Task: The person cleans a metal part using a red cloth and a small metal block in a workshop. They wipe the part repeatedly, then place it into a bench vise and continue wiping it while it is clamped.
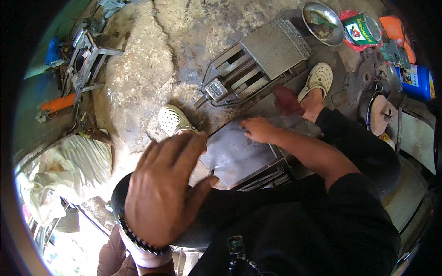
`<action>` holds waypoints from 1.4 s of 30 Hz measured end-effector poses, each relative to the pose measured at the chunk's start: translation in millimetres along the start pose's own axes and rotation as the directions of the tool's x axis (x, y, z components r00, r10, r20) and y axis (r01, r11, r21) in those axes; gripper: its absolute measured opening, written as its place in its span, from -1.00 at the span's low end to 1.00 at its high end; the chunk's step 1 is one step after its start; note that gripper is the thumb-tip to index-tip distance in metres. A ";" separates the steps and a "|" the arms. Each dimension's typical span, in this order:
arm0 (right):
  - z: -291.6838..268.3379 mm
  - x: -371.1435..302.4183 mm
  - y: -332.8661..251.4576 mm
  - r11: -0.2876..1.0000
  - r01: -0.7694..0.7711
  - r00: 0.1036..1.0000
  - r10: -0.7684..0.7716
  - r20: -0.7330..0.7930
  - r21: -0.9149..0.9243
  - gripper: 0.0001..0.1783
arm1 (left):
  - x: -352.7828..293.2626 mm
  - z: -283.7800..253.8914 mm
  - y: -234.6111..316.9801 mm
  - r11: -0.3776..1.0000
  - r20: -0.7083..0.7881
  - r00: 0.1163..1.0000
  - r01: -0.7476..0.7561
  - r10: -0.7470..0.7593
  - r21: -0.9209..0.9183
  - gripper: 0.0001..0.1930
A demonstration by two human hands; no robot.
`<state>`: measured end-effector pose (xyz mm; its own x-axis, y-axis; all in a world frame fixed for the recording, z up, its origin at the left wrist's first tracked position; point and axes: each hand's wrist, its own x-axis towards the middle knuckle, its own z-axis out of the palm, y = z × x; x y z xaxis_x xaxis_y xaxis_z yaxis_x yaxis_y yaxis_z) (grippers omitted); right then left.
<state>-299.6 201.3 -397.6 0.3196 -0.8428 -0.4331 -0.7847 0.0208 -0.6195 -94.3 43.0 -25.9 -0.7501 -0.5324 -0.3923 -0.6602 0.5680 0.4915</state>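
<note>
My left hand [163, 184] is raised in front of my left knee, close to the camera. Its fingers point forward with the thumb apart, and a dark beaded bracelet circles the wrist. Nothing shows in it, though the palm side is hidden. Between my legs is a flat grey metal plate [235, 154] on a dark slotted metal body. Toward its far edge rests my right hand [260, 129], fingers slightly bent and apart, with no object visible in it. Beyond the plate stands a heavy machine vise [276, 48] with a threaded screw.
A dark red cloth [287, 101] lies by my right shoe. At the far right are a metal bowl [337, 32], a green can [359, 30], an orange item [393, 30] and a blue container [414, 80]. Leftward stand a metal frame [94, 57] and a pale sack [83, 158].
</note>
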 end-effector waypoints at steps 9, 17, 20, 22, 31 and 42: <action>-44.8 -41.8 16.6 0.838 -0.237 0.834 0.435 -0.339 0.492 -0.48 | -21.9 -4.6 2.2 0.992 -0.199 0.972 -0.130 0.128 0.004 -0.48; -145.8 -20.5 -42.6 0.254 0.064 0.767 0.607 -0.210 0.965 -0.35 | -9.7 -5.3 -3.1 1.000 -0.073 0.997 0.007 -0.006 0.009 -0.44; -217.9 -23.2 -70.8 0.042 0.310 0.779 0.561 -0.279 0.950 -0.40 | -2.7 -4.2 -5.7 1.000 -0.099 0.995 -0.008 0.009 0.016 -0.45; -256.1 -32.0 -82.5 0.086 0.366 0.812 0.458 -0.363 0.927 -0.37 | 1.8 -2.0 -7.5 0.998 -0.150 0.988 -0.031 0.038 0.049 -0.46; -376.8 -115.6 -10.2 0.839 -0.153 0.792 0.420 -0.443 0.522 -0.24 | 18.1 9.8 -27.4 0.992 -0.092 0.991 0.102 -0.095 0.075 -0.41; -408.1 -137.6 266.8 0.541 -0.672 0.724 0.624 -0.296 -0.505 -0.52 | 74.0 -17.3 -32.2 0.986 0.067 0.990 0.130 -0.124 -0.103 -0.46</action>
<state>-769.7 103.3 -236.0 -0.4151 -0.7559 -0.5063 -0.9077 0.3062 0.2870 -128.0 -25.5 -57.3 -0.6634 -0.5557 -0.5011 -0.7448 0.4257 0.5139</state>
